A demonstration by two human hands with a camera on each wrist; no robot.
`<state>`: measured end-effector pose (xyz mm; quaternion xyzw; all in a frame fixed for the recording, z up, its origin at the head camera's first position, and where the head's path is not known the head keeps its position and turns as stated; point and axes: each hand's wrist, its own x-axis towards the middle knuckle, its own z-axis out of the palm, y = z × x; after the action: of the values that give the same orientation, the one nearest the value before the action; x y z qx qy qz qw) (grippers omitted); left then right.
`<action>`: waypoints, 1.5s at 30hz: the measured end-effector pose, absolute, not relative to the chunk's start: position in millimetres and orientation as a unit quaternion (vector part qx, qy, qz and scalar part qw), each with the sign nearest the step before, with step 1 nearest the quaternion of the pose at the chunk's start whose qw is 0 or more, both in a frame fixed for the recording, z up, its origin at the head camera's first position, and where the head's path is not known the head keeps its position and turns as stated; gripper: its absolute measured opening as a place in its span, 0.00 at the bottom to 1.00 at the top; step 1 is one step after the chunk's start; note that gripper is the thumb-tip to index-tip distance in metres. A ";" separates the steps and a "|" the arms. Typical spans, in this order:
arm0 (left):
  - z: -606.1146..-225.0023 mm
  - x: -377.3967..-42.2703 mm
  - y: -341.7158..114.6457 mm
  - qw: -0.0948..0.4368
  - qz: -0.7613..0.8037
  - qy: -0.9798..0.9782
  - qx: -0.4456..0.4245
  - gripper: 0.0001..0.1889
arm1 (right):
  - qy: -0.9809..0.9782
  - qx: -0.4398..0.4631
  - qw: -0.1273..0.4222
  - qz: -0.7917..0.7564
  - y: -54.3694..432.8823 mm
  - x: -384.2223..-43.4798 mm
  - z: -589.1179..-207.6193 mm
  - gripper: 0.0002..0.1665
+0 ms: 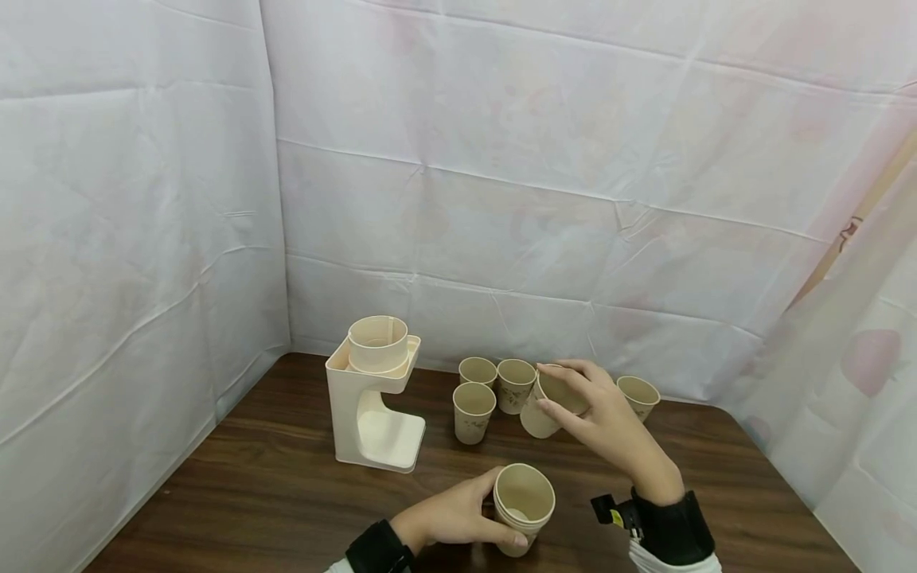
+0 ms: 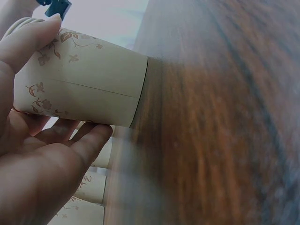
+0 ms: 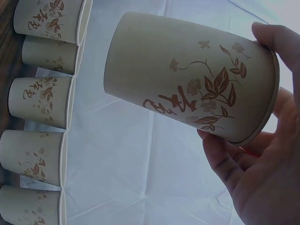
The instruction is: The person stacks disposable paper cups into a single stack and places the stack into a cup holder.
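My left hand point(image 1: 462, 513) grips a stack of nested beige paper cups point(image 1: 525, 497) from its left side near the front of the table. Leaf prints and a seam show on the stack point(image 2: 89, 75) in the left wrist view, its base at the wooden surface. Farther back, my right hand point(image 1: 605, 414) holds a single paper cup point(image 1: 537, 418) near its rim, thumb and fingers on opposite sides. That cup point(image 3: 187, 79) is tilted and raised above the others in the right wrist view, with brown leaves and lettering printed on it.
Left of the held cup stand upright paper cups point(image 1: 473, 414), close together. Another paper cup point(image 1: 640, 391) is partly behind my right hand. A cream stand point(image 1: 347, 414) with a round holder point(image 1: 378, 358) on top stands at left. Pale curtains point(image 1: 501, 199) hang behind the wooden table point(image 1: 243, 493).
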<state>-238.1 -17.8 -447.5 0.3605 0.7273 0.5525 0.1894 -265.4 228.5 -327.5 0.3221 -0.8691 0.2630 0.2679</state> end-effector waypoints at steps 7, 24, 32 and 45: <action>-449.5 -238.3 -17.2 0.195 0.554 0.726 0.357 0.38 | -0.860 0.346 0.274 0.256 231.2 -256.3 -321.7 0.29; -448.2 -238.3 -16.6 0.206 0.565 0.712 0.363 0.38 | -0.847 0.417 0.232 0.235 232.0 -224.8 -310.4 0.34; -447.2 -236.8 -17.4 0.206 0.565 0.714 0.360 0.38 | -0.854 0.424 0.204 0.225 228.6 -215.5 -313.4 0.33; -446.0 -237.0 -18.7 0.210 0.546 0.737 0.339 0.35 | -0.838 0.469 0.143 0.240 212.2 -206.4 -332.2 0.29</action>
<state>-237.0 -18.7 -446.0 0.3392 0.7368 0.5458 0.2103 -206.4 212.2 -332.2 0.4693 -0.8378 0.2395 0.1433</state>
